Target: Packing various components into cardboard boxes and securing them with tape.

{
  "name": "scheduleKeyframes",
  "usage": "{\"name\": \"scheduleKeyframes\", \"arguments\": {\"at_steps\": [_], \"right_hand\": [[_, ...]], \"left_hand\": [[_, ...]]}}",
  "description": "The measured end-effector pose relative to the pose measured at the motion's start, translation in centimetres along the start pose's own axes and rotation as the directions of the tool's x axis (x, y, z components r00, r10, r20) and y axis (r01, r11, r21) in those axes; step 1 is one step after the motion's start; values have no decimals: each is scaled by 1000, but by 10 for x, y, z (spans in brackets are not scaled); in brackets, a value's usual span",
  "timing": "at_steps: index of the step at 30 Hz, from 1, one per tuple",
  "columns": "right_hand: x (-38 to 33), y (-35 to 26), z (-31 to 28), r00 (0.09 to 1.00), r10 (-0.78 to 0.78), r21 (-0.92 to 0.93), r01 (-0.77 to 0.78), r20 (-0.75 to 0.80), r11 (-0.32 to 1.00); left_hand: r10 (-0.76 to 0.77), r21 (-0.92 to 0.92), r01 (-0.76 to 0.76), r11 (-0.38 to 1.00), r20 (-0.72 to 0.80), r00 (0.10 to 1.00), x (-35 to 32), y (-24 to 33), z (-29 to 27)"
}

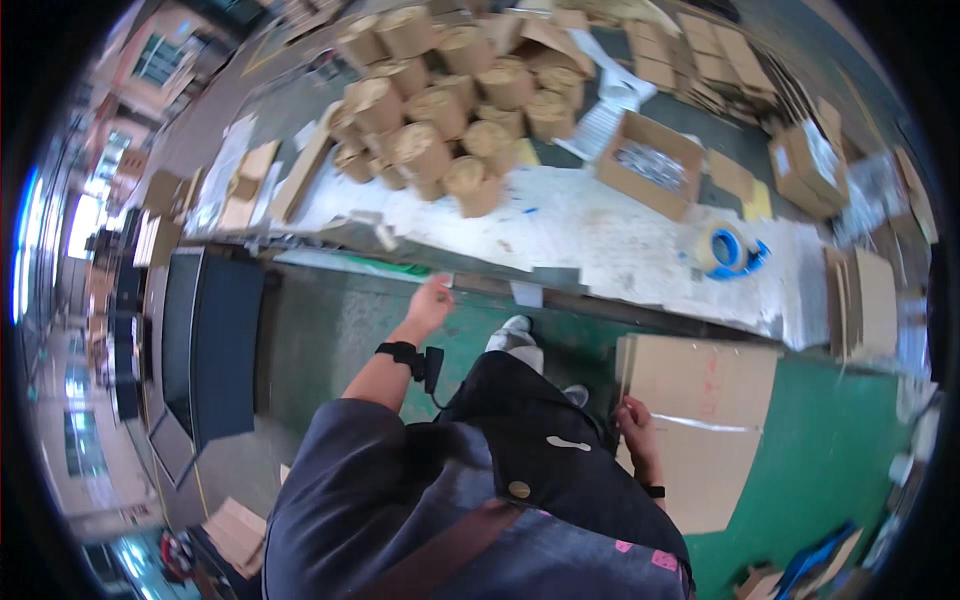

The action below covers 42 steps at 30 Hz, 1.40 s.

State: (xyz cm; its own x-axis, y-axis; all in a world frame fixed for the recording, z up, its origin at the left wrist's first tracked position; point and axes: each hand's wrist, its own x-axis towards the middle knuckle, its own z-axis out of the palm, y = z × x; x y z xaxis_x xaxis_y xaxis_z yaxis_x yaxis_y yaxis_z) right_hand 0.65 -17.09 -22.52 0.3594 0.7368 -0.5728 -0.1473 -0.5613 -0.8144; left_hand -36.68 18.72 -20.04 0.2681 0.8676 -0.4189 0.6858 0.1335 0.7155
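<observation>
My left hand [430, 308] is at the front edge of the worktable [590, 240], its fingers bent together. Whether they hold anything there is too small to make out. A black strap with a small dark device is around my left wrist. On the right, my right hand [635, 425] has curled fingers and overlaps the left edge of a large flat cardboard carton [700, 470]. Contact with the carton cannot be told, and what the fingers may hold is hidden. The carton has red print and a strip of shiny tape across it.
Brown paper-wrapped rolls [422, 150] are piled on the table. Further right stand an open box [645, 195] with shiny contents, a blue tape roll [722, 248] and another carton [808, 170]. A dark cabinet [222, 345] stands at left. Green floor [835, 440] lies beyond the flat carton.
</observation>
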Motion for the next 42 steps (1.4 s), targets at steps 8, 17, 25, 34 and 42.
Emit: {"name": "scheduleKeyframes", "arguments": {"at_steps": [8,17,25,34,42], "right_hand": [[29,-87,134,908,-244,-341,361,340,868],[109,-245,417,286,-620,-385,922,731,-28],[157,-221,473,300,-696,-637,714,653,-290],[27,-121,274,965,-226,-307,177,-134,935],[-162,62,145,411,642,704,-2,-647,710]], "left_hand": [[464,714,20,699,-475,747,-4,2,-150],[742,756,-459,467,-53,668,52,-6,-223],[719,701,-529,479,33,695,73,-9,-234],[450,391,-705,592,565,692,66,-8,-205],[480,-156,-766,624,850,217,6,125,-3]]}}
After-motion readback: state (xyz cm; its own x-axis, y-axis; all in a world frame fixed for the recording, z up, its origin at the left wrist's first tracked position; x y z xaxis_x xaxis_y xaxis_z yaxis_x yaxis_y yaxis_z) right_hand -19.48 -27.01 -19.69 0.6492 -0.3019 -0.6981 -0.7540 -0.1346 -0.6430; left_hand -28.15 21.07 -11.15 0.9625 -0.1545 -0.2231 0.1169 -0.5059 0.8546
